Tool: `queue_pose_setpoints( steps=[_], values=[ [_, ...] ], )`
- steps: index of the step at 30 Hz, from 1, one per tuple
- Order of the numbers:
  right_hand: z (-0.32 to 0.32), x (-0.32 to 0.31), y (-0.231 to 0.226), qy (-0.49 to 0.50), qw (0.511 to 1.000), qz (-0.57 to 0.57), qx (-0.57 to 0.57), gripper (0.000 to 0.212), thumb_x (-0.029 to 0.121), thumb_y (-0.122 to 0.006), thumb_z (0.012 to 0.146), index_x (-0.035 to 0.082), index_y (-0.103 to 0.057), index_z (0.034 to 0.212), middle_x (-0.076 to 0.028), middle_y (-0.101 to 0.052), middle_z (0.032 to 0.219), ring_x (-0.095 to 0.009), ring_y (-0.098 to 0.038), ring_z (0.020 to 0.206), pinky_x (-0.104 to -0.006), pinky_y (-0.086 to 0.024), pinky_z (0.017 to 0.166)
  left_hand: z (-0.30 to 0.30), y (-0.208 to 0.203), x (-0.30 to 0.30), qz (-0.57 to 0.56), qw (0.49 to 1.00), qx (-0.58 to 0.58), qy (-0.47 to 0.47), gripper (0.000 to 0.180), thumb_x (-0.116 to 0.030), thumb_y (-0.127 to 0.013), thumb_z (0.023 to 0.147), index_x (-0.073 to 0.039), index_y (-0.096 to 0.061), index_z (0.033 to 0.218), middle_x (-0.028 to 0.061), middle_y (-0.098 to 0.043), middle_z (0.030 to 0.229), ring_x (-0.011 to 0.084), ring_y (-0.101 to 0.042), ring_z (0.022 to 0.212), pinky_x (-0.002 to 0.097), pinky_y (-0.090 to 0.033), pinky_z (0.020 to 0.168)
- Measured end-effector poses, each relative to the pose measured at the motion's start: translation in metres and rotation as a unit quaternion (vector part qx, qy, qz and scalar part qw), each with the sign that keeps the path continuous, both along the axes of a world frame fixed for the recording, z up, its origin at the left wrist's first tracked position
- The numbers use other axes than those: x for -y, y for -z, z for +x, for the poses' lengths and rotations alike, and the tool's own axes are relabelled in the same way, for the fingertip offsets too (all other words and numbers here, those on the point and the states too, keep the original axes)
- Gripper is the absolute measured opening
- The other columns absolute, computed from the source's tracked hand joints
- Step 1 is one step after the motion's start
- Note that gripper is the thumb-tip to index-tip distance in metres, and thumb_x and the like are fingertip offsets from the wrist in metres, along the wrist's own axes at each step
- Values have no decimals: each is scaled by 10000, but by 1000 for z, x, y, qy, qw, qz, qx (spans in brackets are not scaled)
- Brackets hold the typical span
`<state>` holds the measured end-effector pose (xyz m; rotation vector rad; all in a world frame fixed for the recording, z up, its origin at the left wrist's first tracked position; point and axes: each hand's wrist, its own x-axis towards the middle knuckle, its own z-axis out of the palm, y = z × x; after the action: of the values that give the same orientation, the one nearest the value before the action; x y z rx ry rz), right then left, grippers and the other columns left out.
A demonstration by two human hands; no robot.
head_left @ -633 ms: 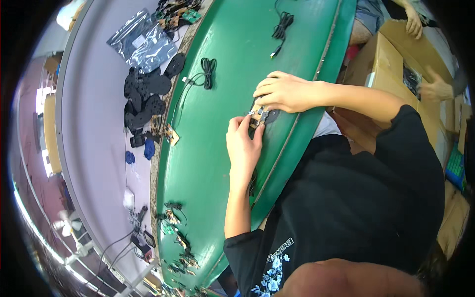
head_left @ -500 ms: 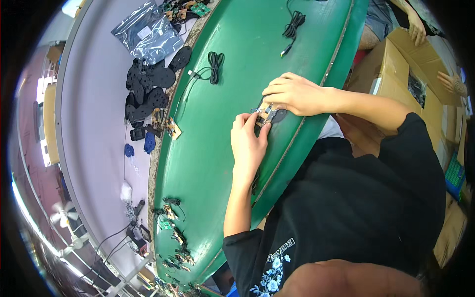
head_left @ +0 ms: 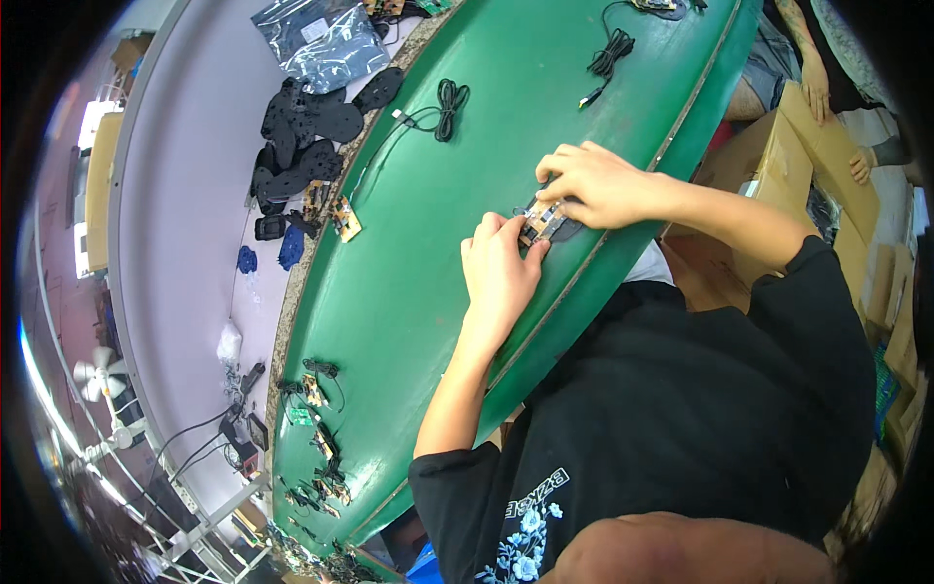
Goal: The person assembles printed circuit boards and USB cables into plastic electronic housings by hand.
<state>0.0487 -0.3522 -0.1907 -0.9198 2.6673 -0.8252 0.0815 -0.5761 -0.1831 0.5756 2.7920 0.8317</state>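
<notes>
A tan circuit board with dark components lies over a black plastic shell near the front edge of the green surface. Thumb and fingers of my left hand grip the board's near-left end. My right hand bends over the far end, its fingertips closed down on the board's edge. The fingers partly cover both pieces, so I cannot tell whether the board is fully seated in the shell.
Coiled black cables lie farther off on the green work surface. Black plastic shells and a silvery plastic bag rest on the pale ledge. Boards with wires are at lower left. Right: a cardboard box and another person's hand.
The view has turned slightly, shifting the surroundings. My right fingers have lifted and curled more, uncovering more of the board. Both hands stay on it.
</notes>
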Motion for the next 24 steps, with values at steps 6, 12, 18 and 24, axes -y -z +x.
queue_pose_setpoints(
  steps=[6, 12, 18, 24],
  values=[
    [-13, 6, 11, 70, 996, -20, 60, 204, 228, -726, 783, 104, -743, 944, -25, -618, 1071, -234, -562, 1092, -398, -413, 939, 7, 4, -5, -2, 999, -30, -12, 403, -231, -790, 809, -14, -705, 1137, 123, -623, 1022, 301, -606, 942, 396, -437, 832],
    [-17, -2, 14, 70, 994, -48, 65, 219, 223, -730, 753, 93, -706, 928, -33, -616, 1043, -243, -567, 1073, -402, -423, 924, 14, 15, -8, -5, 998, -69, -11, 398, -232, -753, 840, -9, -690, 1163, 116, -617, 1066, 284, -600, 992, 401, -426, 859],
    [-13, -9, 14, 5, 998, -45, 38, 251, 265, -739, 802, 111, -745, 1001, -53, -629, 1075, -266, -571, 1063, -408, -432, 927, 20, 18, -7, -13, 995, -102, -6, 398, -221, -767, 832, -13, -689, 1163, 112, -622, 1067, 278, -602, 1008, 401, -421, 873],
    [23, -9, 14, 15, 997, -21, -66, 343, 171, -717, 855, 101, -703, 1191, -62, -600, 1246, -257, -532, 1203, -435, -405, 1005, 15, 8, -8, -15, 998, -69, -2, 397, -176, -809, 790, 1, -704, 1130, 121, -635, 1012, 274, -625, 958, 398, -454, 830]
  ],
)
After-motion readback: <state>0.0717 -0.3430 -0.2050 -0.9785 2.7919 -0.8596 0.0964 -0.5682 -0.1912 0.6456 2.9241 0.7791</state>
